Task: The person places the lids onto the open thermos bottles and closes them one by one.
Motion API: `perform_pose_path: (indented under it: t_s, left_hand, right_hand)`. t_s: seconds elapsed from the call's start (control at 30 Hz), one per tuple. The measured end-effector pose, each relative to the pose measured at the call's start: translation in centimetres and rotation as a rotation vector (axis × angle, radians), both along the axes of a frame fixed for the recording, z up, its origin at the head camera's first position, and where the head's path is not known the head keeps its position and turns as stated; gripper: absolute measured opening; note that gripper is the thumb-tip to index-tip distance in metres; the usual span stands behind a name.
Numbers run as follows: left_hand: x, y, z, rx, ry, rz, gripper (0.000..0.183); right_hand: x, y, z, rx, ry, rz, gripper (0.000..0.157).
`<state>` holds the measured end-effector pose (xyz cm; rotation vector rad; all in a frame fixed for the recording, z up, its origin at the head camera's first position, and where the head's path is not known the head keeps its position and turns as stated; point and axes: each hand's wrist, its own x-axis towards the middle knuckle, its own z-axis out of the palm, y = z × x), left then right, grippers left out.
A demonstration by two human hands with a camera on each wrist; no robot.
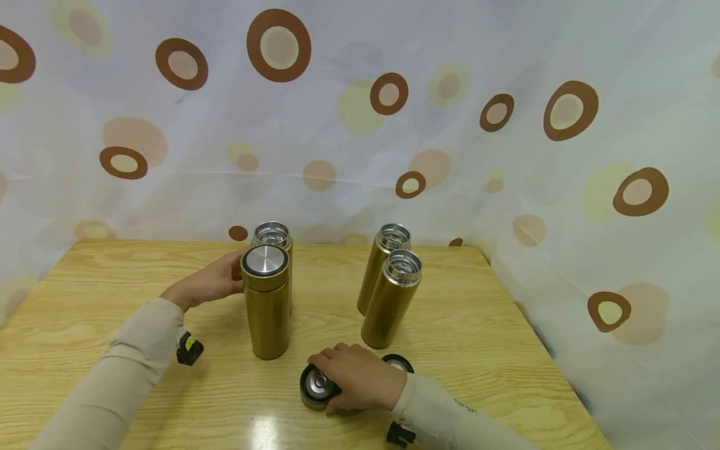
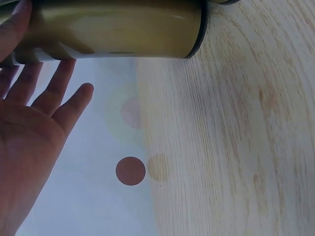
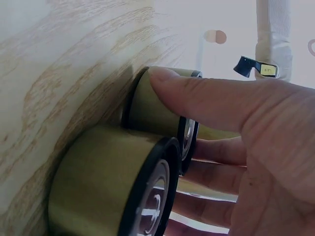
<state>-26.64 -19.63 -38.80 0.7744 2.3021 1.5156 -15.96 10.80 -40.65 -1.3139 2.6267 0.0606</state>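
My left hand (image 1: 216,278) reaches in behind a lidded gold flask (image 1: 269,322), beside an open-mouthed gold flask (image 1: 272,232) at the back left. In the left wrist view its fingers are spread and fairly straight, right at a flask's side, with the thumb (image 2: 15,27) across from them. Low in front, my right hand (image 1: 362,375) grips an upturned flask lid (image 1: 318,384) between thumb and fingers. That lid (image 3: 155,103) rests on the table, silver inside facing up. Another upturned lid (image 3: 98,182) stands close to it in the right wrist view.
Two more open-mouthed gold flasks (image 1: 390,306) stand right of centre, one behind the other. An upturned lid (image 1: 399,361) shows past my right wrist. The wooden table (image 1: 478,325) meets a dotted wall covering (image 1: 337,144) at its back edge.
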Motion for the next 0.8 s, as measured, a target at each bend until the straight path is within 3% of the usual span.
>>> perform_pose_path:
  t_s: [0.23,0.43,0.67,0.8]
  left_hand:
    - [0.0,0.2,0.0,-0.003,0.037,-0.004,0.069]
    - [-0.1,0.2,-0.1,-0.014,0.041,0.010,0.068]
    - [0.2,0.2,0.1,-0.019,0.040,0.010,0.068]
    - [0.2,0.2,0.0,-0.012,0.035,0.006,0.069]
  right_hand:
    - [-0.1,0.0,0.5,-0.066,-0.087,0.002,0.065]
    - [-0.5,0.5,1.8,-0.234,-0.225,-0.045,0.066]
    - [-0.7,1.6,4.4,-0.451,-0.262,-0.073,0.069]
    - [-1.0,2.1,5.7,-0.554,-0.232,-0.090,0.070]
